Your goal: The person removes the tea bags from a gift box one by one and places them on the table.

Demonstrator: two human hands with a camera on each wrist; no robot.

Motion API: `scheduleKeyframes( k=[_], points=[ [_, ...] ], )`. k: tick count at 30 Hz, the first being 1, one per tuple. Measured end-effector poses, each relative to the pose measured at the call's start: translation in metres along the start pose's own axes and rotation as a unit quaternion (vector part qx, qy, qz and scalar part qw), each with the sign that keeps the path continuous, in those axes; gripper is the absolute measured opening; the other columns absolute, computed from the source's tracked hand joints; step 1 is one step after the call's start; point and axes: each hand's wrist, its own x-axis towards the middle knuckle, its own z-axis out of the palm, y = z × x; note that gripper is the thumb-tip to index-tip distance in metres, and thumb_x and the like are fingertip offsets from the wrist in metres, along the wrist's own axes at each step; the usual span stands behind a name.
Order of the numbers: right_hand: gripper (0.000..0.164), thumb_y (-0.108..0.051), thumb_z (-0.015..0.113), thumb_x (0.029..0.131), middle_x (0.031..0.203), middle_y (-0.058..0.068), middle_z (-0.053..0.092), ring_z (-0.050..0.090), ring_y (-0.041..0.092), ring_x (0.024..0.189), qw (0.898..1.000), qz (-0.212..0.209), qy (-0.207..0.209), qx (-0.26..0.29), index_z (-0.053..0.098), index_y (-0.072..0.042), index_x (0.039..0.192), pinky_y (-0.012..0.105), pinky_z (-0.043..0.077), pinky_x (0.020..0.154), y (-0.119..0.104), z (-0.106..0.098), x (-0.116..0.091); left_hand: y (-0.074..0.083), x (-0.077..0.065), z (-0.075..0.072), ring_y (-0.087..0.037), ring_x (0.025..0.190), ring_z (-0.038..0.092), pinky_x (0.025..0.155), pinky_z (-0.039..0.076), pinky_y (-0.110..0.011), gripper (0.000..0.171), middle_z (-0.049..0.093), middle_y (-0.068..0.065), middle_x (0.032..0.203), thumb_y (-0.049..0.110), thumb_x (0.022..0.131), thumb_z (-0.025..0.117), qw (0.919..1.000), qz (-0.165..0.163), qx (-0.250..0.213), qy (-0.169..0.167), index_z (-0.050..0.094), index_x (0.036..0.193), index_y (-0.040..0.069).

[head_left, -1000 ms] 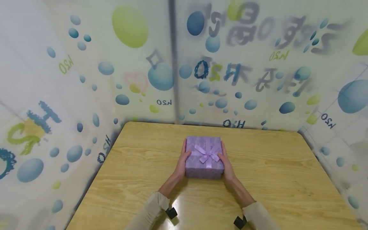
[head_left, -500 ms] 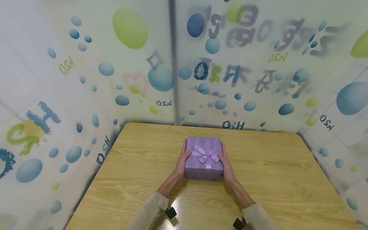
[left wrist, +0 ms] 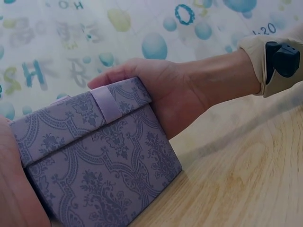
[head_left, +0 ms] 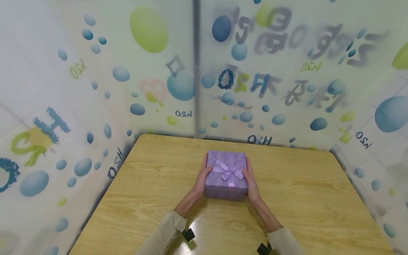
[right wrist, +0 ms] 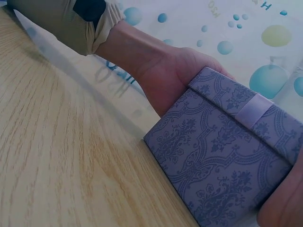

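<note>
A square purple gift box (head_left: 224, 193) with a damask pattern and a lid sits in the middle of the wooden table. Lilac ribbon crosses the lid and ends in a bow (head_left: 232, 170). My left hand (head_left: 202, 179) holds the box by its left side, thumb over the lid's edge. On the opposite side my right hand (head_left: 251, 182) grips it the same way. In the left wrist view the box (left wrist: 104, 161) shows its lid closed, with the right hand (left wrist: 175, 94) beyond it. The right wrist view has the box (right wrist: 208, 146) near the tabletop, the left hand (right wrist: 170, 75) behind.
The wooden table (head_left: 153, 170) reaches back to a white wall (head_left: 153, 71) printed with blue and green bubbles and lettering. Similar walls flank it left and right. A small black device (head_left: 188, 234) is worn at the left wrist, another black device (head_left: 264, 248) at the right.
The head view has shifted slightly. Both hands keep their hold on the gift box, which stays in about the same place.
</note>
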Motion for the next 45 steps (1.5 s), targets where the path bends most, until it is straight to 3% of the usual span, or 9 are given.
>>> scheduleKeyframes(
  k=[10,18,34,45],
  points=[
    [0.067,-0.037,0.026,0.111,0.176,0.000,-0.008,-0.012,0.022,0.160,1.000,-0.017,-0.007,-0.021,-0.003,-0.021,0.170,0.056,-0.010,0.125,-0.006,0.001,-0.002,0.003,-0.003,0.000,-0.031,0.161,-0.005,0.124,-0.004,-0.059,0.072,-0.001,-0.006,0.176,0.031,0.106,0.037,1.0000,-0.004,0.001,0.002,0.005,0.170,0.023],
    [0.067,-0.045,0.024,0.111,0.176,-0.006,-0.008,-0.013,0.019,0.161,0.999,-0.007,-0.010,-0.037,-0.004,-0.028,0.169,0.056,-0.010,0.125,-0.015,-0.002,0.001,0.010,0.002,-0.001,-0.028,0.161,-0.006,0.125,-0.005,-0.057,0.071,-0.001,-0.003,0.177,0.032,0.107,0.035,0.9999,0.008,-0.007,-0.008,0.004,0.170,0.025],
    [0.066,-0.039,0.024,0.112,0.176,0.001,-0.006,-0.009,0.022,0.161,0.991,-0.082,-0.008,-0.100,-0.002,-0.019,0.169,0.056,-0.006,0.126,-0.041,0.004,-0.005,0.032,-0.008,-0.002,-0.028,0.161,-0.008,0.125,-0.005,-0.058,0.069,-0.004,-0.002,0.177,0.034,0.109,0.033,0.9994,0.029,0.009,-0.017,0.002,0.170,0.025],
    [0.065,-0.039,0.023,0.112,0.176,-0.002,-0.002,-0.006,0.017,0.161,0.988,-0.115,-0.001,-0.104,0.000,-0.020,0.170,0.053,-0.004,0.127,-0.059,0.016,-0.005,0.054,-0.012,-0.012,-0.024,0.161,-0.008,0.125,-0.005,-0.055,0.067,-0.004,0.002,0.176,0.036,0.110,0.030,0.9986,0.047,-0.002,-0.024,0.002,0.170,0.028]
  ],
)
